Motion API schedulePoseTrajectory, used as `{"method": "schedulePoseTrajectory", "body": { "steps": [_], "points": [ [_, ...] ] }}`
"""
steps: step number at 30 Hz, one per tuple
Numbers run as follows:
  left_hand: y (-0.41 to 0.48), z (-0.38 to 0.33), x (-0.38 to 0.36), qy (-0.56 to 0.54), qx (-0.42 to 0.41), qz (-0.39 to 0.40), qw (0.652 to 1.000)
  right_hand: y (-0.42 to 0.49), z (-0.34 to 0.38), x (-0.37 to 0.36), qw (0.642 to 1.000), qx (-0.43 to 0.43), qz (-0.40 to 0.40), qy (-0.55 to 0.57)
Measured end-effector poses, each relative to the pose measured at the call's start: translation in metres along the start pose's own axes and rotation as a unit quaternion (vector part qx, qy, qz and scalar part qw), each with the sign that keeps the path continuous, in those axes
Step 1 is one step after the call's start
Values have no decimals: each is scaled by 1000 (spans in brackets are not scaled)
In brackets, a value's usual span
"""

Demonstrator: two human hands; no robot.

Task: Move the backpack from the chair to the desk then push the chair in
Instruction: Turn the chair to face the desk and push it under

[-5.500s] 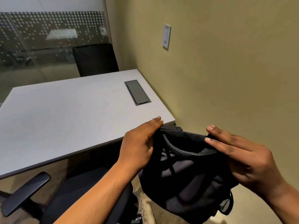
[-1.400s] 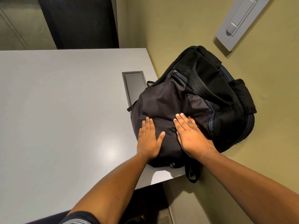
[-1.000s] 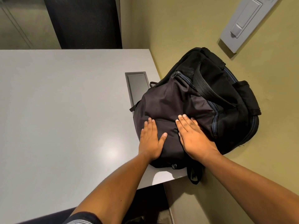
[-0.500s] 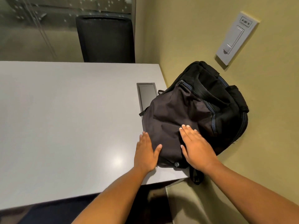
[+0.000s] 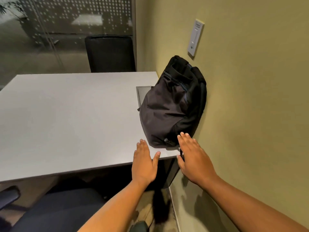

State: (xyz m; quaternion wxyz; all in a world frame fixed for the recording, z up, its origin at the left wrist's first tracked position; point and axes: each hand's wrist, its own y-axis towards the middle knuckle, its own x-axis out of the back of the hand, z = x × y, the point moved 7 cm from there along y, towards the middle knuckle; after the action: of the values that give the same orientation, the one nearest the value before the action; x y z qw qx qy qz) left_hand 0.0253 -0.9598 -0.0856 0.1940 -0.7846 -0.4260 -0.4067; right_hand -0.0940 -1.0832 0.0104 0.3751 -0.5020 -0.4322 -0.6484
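Note:
The black backpack (image 5: 172,104) lies on the near right corner of the grey desk (image 5: 66,118), leaning against the olive wall. My left hand (image 5: 144,162) hovers flat over the desk's front edge, just left of the bag, fingers apart and holding nothing. My right hand (image 5: 194,157) is open too, its fingertips close to the bag's bottom corner; whether they touch it I cannot tell. The dark office chair (image 5: 55,211) stands below the desk's front edge at the lower left, its seat and one armrest (image 5: 8,195) showing.
A grey cable hatch (image 5: 143,94) in the desk is partly covered by the bag. A second black chair (image 5: 110,53) stands behind the desk before a glass partition. A wall switch (image 5: 195,37) hangs above the bag. The wall runs close along the right.
Both hands have come off the backpack and drawn back toward the desk's front edge. The view has pulled back, and the chair seat now shows below.

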Motion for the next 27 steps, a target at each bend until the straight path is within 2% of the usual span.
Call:
{"method": "schedulePoseTrajectory", "body": {
  "steps": [9, 16, 27],
  "points": [
    [-133, -16, 47, 44, -53, -29, 997, -113, 41, 7, 999, 12, 9, 30],
    [-204, 6, 81, 49, -62, -20, 997, -159, 83, 4, 998, 22, 9, 65],
    [-299, 91, 147, 11, -3, -33, 999, -227, 167, -10, 985, -51, 19, 161]
  ]
}}
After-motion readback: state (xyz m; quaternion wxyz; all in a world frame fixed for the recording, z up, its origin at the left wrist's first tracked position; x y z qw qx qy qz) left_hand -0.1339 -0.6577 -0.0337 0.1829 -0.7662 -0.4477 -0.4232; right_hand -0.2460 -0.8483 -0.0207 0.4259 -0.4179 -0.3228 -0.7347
